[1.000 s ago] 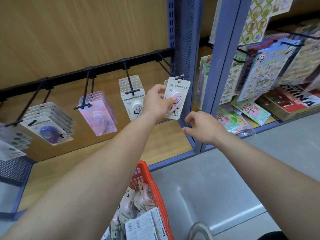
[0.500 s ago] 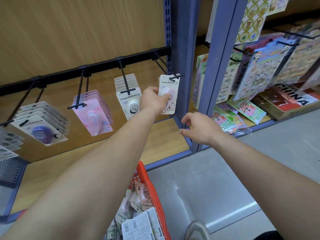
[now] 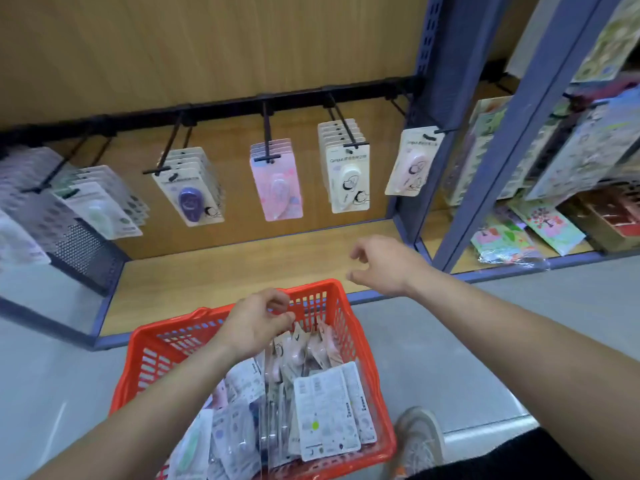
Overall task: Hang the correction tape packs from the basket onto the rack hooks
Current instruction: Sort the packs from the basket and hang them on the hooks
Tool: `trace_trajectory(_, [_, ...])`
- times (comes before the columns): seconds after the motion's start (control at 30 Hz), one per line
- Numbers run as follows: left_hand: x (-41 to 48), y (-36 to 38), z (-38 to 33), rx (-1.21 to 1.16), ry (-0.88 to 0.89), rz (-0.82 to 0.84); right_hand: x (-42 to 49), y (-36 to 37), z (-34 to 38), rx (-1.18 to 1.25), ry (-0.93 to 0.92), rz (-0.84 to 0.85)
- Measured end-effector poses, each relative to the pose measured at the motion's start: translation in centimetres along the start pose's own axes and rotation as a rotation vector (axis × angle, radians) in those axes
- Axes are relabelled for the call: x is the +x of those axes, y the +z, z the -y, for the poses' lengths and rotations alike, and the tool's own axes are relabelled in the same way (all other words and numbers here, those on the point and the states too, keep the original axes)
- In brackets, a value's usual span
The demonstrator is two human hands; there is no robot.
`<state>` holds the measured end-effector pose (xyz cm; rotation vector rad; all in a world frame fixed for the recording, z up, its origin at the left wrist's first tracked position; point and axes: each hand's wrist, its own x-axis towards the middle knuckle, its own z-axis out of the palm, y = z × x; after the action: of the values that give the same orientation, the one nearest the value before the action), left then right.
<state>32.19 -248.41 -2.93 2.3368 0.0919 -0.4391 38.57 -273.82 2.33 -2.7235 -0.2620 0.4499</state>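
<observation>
Head view, looking down at my two hands. Far left on the rack (image 3: 221, 107), some pale packs (image 3: 20, 188) hang, too blurry to make out. Next come green packs (image 3: 100, 206), then purple packs (image 3: 194, 199), then pink packs (image 3: 277, 183), then cream packs (image 3: 348, 178). Each row hangs on its own black hook (image 3: 266, 133). On the last hook (image 3: 446, 130), right beside the blue post (image 3: 446, 98), a lone pack (image 3: 412, 162) hangs and tilts a bit.

Below the rack is a wood shelf (image 3: 225, 268). In front of it, on the grey floor (image 3: 450, 341), sits the red basket (image 3: 311, 285). It holds lots of loose packs (image 3: 325, 410), some standing on end, some lying flat with their backs up.

My left hand (image 3: 258, 327) is over the far end of the basket, just above the standing packs. Its fingers are curled in, thumb close to the first finger. I cannot tell if it has pinched a pack or holds nothing.

My right hand (image 3: 384, 265) is in the air to the right, over the front edge of the shelf. Its fingers hang loose and a little bent, with a gap between thumb and fingers. It holds nothing.

My shoe (image 3: 420, 434) is by the basket's right corner. Past the post, sticker sheets (image 3: 581, 150) hang on more hooks.
</observation>
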Motion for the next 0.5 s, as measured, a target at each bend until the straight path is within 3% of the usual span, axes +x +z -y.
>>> trace_trajectory(0.27, [-7.0, -0.8, 15.8, 0.028, -0.263, 0.037, -1.9, 13.9, 5.9, 0.020, -0.068, 0.229])
trace_trajectory(0.5, [-6.3, 3.5, 19.2, -0.120, -0.309, 0.119, -1.4, 20.4, 6.0, 0.076, 0.003, 0.278])
